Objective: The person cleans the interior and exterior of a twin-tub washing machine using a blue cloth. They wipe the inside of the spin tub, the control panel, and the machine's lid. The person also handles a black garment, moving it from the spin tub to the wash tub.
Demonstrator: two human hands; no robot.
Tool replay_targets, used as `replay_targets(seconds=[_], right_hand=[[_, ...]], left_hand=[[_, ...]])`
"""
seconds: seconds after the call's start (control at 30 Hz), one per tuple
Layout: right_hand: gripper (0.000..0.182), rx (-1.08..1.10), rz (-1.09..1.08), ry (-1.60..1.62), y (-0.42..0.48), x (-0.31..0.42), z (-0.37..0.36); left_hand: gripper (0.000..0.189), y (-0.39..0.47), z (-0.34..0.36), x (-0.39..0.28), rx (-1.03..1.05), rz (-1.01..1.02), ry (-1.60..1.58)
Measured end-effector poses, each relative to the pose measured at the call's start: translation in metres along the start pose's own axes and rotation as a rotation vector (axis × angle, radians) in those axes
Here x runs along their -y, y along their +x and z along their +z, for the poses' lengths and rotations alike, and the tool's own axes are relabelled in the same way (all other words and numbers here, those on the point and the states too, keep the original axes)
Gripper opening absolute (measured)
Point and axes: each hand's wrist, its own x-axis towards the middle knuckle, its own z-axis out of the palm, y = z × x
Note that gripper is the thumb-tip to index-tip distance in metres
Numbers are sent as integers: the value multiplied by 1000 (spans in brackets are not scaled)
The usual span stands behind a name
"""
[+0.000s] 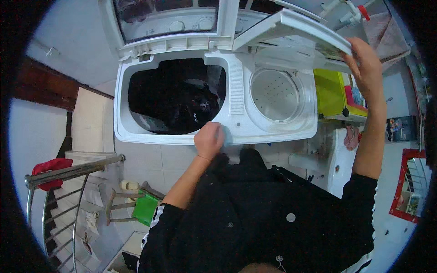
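A white twin-tub washing machine (237,92) stands before me. Dark, wet-looking clothes (177,95) fill its wash tub on the left. On the right, the perforated spin basket (275,95) is uncovered, with no clothes visible in it. My right hand (365,65) grips the free corner of the spin-side lid (307,25), which is tilted up. Behind it, a translucent inner cover (290,56) is raised too. My left hand (209,138) rests on the machine's front rim with curled fingers; their tips are hidden. The wash-side lid (227,20) stands raised at the back.
A yellow-green box (329,92) stands right of the machine, near a white basin (341,160). At left, a metal handrail (75,172) with a red cloth (51,170) borders stairs. A green-seated stool (146,208) and slippers (129,185) are on the floor.
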Motion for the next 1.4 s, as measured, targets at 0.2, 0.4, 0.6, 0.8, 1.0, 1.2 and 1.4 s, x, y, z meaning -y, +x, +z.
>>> replay_targets(seconds=[0.2, 0.4, 0.6, 0.8, 1.0, 1.2, 1.4], right_hand=[[40, 119, -223, -36, -41, 47, -15], [41, 47, -247, 29, -62, 53, 1], [34, -236, -81, -67, -34, 29, 20], [40, -321, 139, 19, 57, -18, 31], [43, -514, 52, -36, 106, -47, 81], [38, -478, 50, 321, 45, 27, 69], [46, 657, 467, 1280, -115, 153, 152]], left_hand=[[7, 4, -2, 0, 35, -4, -77], [6, 8, -1, 3, 58, -24, -28], [6, 4, 1, 9, 29, -130, 24], [7, 10, 3, 3, 48, -172, 79], [8, 4, 4, 3, -2, -173, 64], [9, -6, 5, 12, 0, -375, -56], [14, 43, -10, -34, 25, -656, -613]])
